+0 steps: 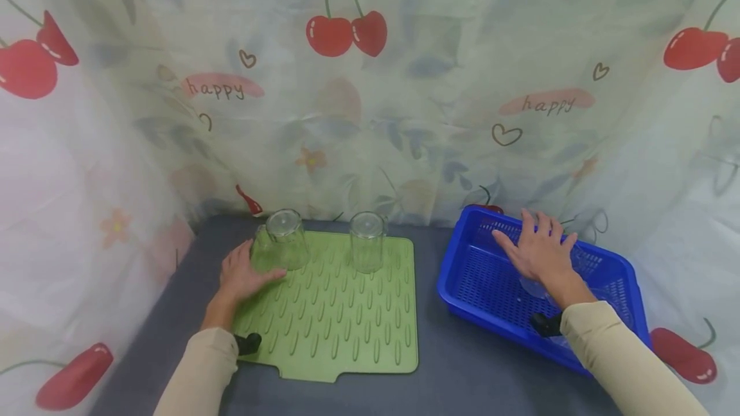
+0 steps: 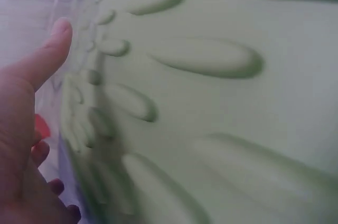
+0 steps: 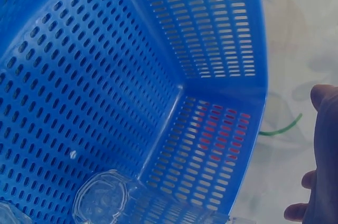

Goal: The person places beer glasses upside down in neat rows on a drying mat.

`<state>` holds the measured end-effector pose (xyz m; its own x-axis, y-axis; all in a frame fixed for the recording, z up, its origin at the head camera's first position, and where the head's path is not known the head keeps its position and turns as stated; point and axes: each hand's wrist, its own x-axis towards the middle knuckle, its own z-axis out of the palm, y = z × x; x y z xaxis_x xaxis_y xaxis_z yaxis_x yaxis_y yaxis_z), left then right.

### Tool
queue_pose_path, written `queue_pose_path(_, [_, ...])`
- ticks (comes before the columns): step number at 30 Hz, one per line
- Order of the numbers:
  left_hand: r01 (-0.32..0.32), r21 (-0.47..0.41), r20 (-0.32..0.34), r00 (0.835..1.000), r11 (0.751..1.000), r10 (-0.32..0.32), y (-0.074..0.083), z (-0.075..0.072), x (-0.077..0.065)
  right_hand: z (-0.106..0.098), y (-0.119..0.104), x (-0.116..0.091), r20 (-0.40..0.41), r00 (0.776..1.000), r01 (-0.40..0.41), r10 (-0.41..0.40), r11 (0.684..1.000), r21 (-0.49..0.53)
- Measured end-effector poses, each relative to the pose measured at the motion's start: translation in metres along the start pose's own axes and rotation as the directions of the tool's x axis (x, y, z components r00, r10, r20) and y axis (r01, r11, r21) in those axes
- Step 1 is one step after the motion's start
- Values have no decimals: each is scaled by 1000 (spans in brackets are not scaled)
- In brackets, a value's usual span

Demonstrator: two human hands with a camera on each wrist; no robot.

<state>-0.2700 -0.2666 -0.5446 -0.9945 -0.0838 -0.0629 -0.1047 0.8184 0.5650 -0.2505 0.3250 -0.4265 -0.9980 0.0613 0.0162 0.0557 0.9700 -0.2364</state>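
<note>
The glasses (image 1: pixel 367 246) are clear, the mat (image 1: pixel 335 313) green, the basket (image 1: pixel 482 278) blue, the backdrop (image 1: pixel 370 121) cherry-printed.

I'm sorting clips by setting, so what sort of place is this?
Probably a makeshift tabletop booth rather than a real kitchen: cherry-print sheeting hangs around three sides of a dark tabletop, which bears a ridged green mat and a blue basket.

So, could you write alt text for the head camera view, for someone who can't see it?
A person's left hand is beside one of two clear glasses on a ribbed green mat, while their right hand, fingers spread, appears above a blue basket holding glassware. A cherry-patterned sheet hangs behind.
</note>
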Motion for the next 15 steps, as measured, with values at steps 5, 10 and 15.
queue_pose_path(5, [-5, 27, 23, 1000, 1000, 5, -15, 9, -3, 0, 3, -1, 18, 1000, -5, 5, 1000, -4])
queue_pose_path(10, [-11, 35, 37, 999, 999, 10, -23, 13, -4, -2, 9, 0, 27, 1000, -10, 11, 1000, -22])
queue_pose_path(15, [-11, 32, 41, 999, 999, 9, -21, 13, -4, -3, 17, -3, 28, 999, -29, 29, 999, -26])
